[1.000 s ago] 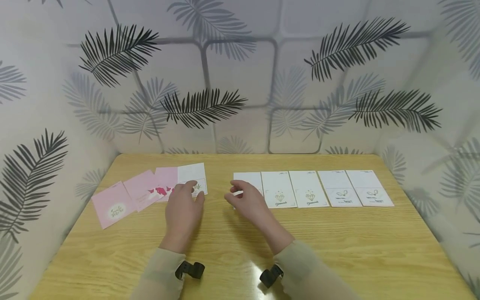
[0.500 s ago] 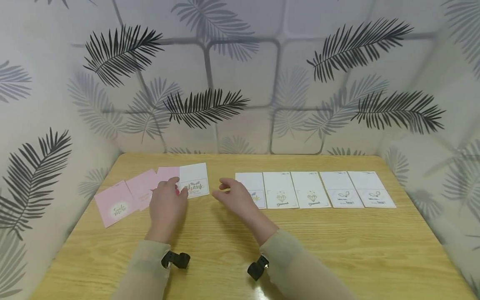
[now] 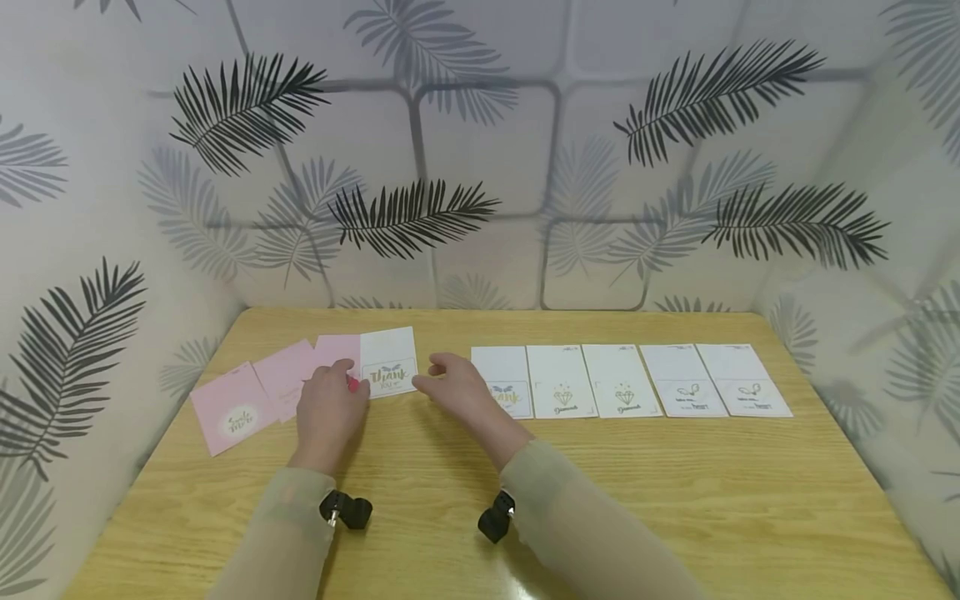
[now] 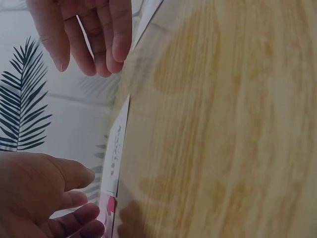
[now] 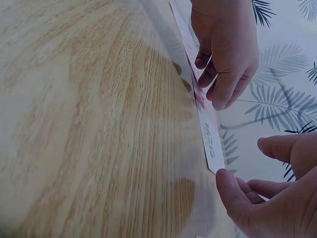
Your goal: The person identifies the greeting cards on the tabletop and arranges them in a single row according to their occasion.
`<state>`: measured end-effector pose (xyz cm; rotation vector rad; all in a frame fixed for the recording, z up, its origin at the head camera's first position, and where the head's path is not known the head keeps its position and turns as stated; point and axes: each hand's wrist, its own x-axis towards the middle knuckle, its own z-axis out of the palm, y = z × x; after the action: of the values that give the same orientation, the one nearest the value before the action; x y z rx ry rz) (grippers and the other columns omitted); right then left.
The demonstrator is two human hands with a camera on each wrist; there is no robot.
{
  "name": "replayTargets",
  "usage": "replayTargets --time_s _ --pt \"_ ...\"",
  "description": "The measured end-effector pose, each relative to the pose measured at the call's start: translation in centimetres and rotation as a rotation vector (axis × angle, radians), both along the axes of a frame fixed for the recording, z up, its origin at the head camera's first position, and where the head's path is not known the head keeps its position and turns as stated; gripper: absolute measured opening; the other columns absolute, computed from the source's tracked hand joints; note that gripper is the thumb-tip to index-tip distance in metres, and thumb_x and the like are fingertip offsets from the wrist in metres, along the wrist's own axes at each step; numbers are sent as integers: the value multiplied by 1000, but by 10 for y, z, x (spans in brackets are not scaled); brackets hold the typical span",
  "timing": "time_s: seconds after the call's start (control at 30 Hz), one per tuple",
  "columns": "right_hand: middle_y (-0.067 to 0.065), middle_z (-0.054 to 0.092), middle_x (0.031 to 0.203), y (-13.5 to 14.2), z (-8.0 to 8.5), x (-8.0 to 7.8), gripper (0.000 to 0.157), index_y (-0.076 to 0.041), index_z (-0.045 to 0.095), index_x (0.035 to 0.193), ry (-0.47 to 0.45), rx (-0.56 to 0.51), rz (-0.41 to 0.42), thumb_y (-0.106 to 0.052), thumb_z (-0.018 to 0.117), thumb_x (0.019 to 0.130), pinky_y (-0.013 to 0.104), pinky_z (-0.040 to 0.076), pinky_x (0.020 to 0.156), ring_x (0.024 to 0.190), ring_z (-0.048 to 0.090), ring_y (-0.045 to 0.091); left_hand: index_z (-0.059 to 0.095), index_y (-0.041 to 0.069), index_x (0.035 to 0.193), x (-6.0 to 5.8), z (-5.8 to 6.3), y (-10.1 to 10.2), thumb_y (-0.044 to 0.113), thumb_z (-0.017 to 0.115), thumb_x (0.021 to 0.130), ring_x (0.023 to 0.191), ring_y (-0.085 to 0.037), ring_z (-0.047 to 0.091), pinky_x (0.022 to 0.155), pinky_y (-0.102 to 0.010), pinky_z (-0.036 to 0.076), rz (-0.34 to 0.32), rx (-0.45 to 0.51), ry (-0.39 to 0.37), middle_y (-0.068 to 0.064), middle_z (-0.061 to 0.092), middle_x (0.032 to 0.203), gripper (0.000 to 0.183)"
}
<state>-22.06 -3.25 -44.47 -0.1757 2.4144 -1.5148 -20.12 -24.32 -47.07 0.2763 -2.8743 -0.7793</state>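
A white card with gold "Thank you" lettering [image 3: 390, 350] lies flat on the table between my hands, its left edge against a pink card [image 3: 337, 348]. My left hand [image 3: 327, 417] hovers over that pink card, covering much of it, with fingers loosely bent and thumb near the white card's left edge. On the other side, my right hand [image 3: 467, 398] has its thumb tip close to the white card's right edge, forefinger apart from the thumb. Both wrist views show gaps between fingers and thumbs and nothing held: left hand [image 4: 34, 193], right hand [image 5: 282, 203].
Further left lie two more pink cards, the outer one [image 3: 238, 408] and its neighbour [image 3: 281, 371]. To the right runs a row: a second "Thank you" card [image 3: 501, 364], two diamond cards [image 3: 562, 375], and two leaf-print cards [image 3: 682, 371]. A patterned backdrop [image 3: 480, 267] stands behind the table.
Both hands have shifted left. My left hand has gone from the "Thank you" card onto the pink one, and my right hand has come from the second "Thank you" card towards the first.
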Motion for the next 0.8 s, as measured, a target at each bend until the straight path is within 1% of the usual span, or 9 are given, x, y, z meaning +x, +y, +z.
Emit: replayTargets --time_s 0.2,0.37,0.53,0.8 --pt "17 60 155 -8 -5 -3 62 -2 50 163 -25 17 -8 -27 69 109 53 51 112 139 61 37 61 -9 146 -4 -2 -2 17 65 106 117 -53 63 101 -64 50 0 -7 -16 -33 65 129 48" --pt "19 59 156 -11 -7 -5 63 -1 50 163 -36 32 -15 -27 69 109 53 50 114 140 60 37 61 -10 145 -6 -3 -2 17 66 105 115 -53 63 99 -64 50 -7 -19 -31 -34 65 130 48" --pt "19 60 155 -14 -6 -7 62 0 52 160 -41 64 -19 -28 70 108 52 48 116 142 58 37 62 -9 145 -7 -5 -1 18 67 104 115 -53 62 98 -64 50 -13 -36 -52 -34 64 130 49" --pt "19 61 154 -15 -3 -9 62 1 51 161 -82 36 -9 -26 70 109 52 49 116 134 64 35 66 -8 139 -8 -6 0 18 67 102 113 -53 60 94 -63 49 -40 -74 -41 -33 63 124 45"
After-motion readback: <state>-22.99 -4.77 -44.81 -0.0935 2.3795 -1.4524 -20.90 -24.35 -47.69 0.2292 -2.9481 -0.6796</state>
